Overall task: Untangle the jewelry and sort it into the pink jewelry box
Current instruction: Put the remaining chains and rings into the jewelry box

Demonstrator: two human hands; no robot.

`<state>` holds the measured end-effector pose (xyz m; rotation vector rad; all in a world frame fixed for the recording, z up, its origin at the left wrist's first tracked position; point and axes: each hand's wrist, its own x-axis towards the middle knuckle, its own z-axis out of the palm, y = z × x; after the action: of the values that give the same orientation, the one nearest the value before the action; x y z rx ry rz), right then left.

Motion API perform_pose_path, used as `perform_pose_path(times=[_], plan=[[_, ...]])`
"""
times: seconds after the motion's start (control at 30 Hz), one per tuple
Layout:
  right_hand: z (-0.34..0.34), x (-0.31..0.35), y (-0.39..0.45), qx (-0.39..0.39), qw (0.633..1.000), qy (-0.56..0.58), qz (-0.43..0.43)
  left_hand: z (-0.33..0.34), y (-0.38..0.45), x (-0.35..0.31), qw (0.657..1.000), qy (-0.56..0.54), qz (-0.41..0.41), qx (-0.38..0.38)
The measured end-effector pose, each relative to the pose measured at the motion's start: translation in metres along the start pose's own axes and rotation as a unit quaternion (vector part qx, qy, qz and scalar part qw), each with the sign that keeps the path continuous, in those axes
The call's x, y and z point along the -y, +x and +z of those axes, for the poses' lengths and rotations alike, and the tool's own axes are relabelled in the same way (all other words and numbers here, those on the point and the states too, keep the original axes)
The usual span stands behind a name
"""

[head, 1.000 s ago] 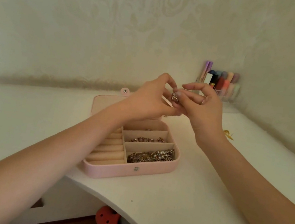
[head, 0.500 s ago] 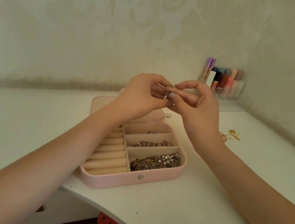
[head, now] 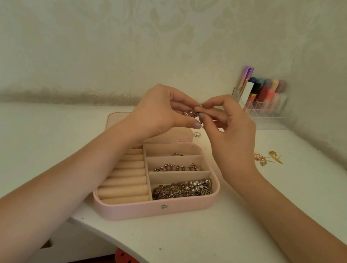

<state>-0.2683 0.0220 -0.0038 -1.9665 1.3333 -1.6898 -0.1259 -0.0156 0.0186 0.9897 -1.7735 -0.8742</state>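
Centre frame: left hand (head: 160, 110) and right hand (head: 230, 127) pinch small silver jewelry (head: 190, 113) above open pink jewelry box (head: 154, 211) on tabletop (head: 218, 242).

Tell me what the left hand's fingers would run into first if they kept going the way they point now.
The left hand points its fingers rightward at the right hand, with the small metal jewelry piece pinched between them. So it would meet that piece and the right fingertips at once; they look already touching, though depth is unclear.

Cream damask-patterned walls (head: 116, 30) meeting in a corner, white curved desk (head: 218, 242) — soft, warm light
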Motion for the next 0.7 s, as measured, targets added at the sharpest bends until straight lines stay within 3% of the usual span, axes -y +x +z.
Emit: perform_pose_path(times=[0.13,0.3,0.4,0.57,0.7], plan=[[0.001,0.001,-0.003,0.001,1.0,-0.008,-0.01,-0.001,-0.002,0.0,0.999,-0.03,-0.027,0.013],[-0.002,-0.001,0.002,-0.079,0.993,0.072,0.042,-0.004,-0.002,0.005,0.998,-0.019,-0.052,0.023],[-0.007,-0.006,0.003,-0.082,0.992,0.067,0.066,-0.005,-0.001,0.005,0.999,-0.02,-0.046,0.018],[-0.002,0.0,-0.001,-0.045,0.994,0.084,0.06,-0.007,0.002,0.005,0.998,-0.029,-0.027,-0.039],[0.0,0.007,-0.004,0.039,0.995,0.091,0.032,-0.012,0.004,0.006,0.996,-0.029,-0.018,-0.087]])
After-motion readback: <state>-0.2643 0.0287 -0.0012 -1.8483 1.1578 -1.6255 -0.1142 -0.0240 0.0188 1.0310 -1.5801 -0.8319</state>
